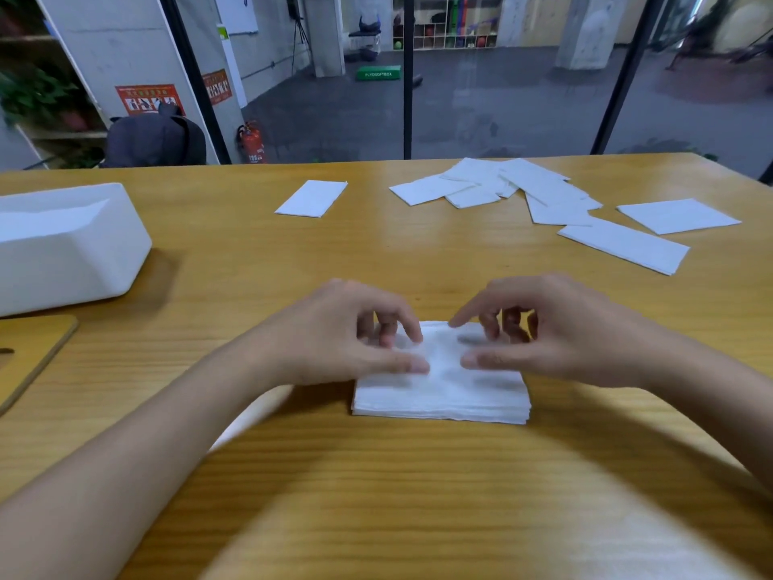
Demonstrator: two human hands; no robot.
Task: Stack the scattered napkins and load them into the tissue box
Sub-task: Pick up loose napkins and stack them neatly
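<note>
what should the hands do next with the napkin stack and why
Probably reach the right hand to the nearest loose white paper napkin and bring it onto the stack of white napkins. The stack looks fairly squared beneath it and the left hand, while several more napkins lie scattered across the far side of the wooden table, so loading the white plastic tissue box seems premature.

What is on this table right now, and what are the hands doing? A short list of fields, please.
Surface: wooden table
Stacked: napkin stack, in front of the person
Hands: left hand and right hand touch the stack's top, fingers curved; grip unclear
Still loose: lone napkin; scattered napkins far right
Container: tissue box, left, apart from the stack
</note>
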